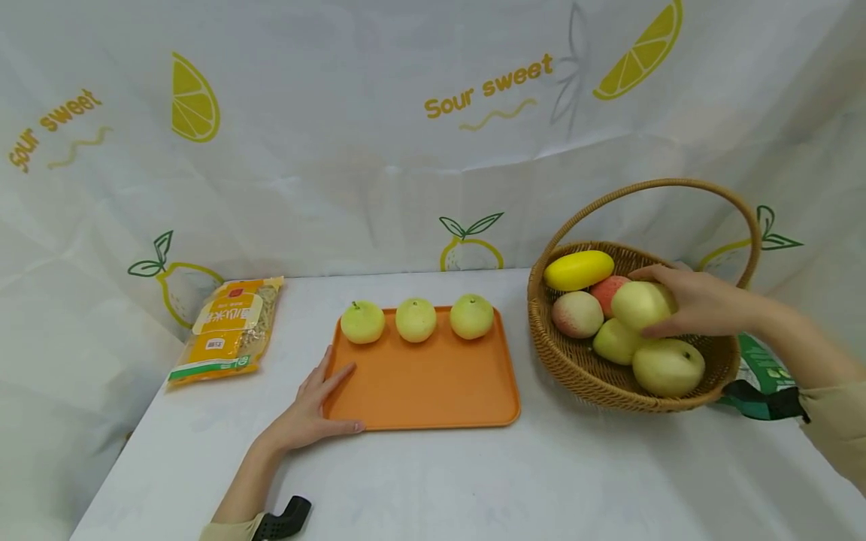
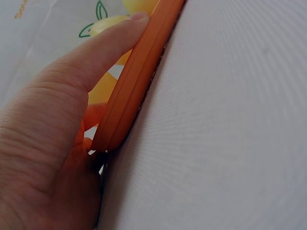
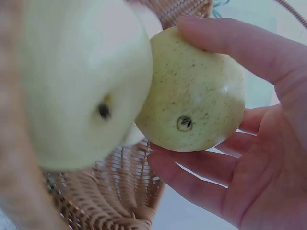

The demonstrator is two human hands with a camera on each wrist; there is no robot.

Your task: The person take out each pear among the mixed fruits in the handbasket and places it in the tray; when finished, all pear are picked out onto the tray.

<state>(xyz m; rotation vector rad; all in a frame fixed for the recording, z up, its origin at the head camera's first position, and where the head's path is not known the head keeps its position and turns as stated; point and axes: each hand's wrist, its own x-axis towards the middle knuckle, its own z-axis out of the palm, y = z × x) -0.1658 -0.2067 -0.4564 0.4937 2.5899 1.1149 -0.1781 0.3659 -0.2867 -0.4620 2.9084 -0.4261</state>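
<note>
The right hand (image 1: 704, 300) was inside the basket (image 1: 556, 361), its grip clamped on a green fruit (image 1: 643, 304), thumb on one side and fingers on the other; so round a shape seemed to call for holding from opposite sides. The held fruit overlapped two more green fruits (image 1: 668, 368) in the head view; whether it rested on them I cannot tell. Beside these lay a pale peach (image 1: 577, 314), a red peach (image 1: 607, 293) and a yellow fruit (image 1: 579, 270), kept together by the basket's raised wall. Its tall handle (image 1: 666, 182) arched well above them, leaving room for the hand to come in from the right. The left hand (image 1: 307, 409) was at the near left corner of the orange tray (image 1: 419, 383), its grip apart: thumb along the near rim, other fingers spread at the left side, likely to steady the tray without lifting it. The tray lay flat on the white surface (image 1: 406, 488), left of the basket. Three fruits (image 1: 416, 319) stood on it in a row at the far edge, slightly apart, where the rim could help stop them rolling. Well to the left, a yellow bag (image 1: 226, 327) leaned near the curtain (image 1: 338, 203), touched by neither hand.
</note>
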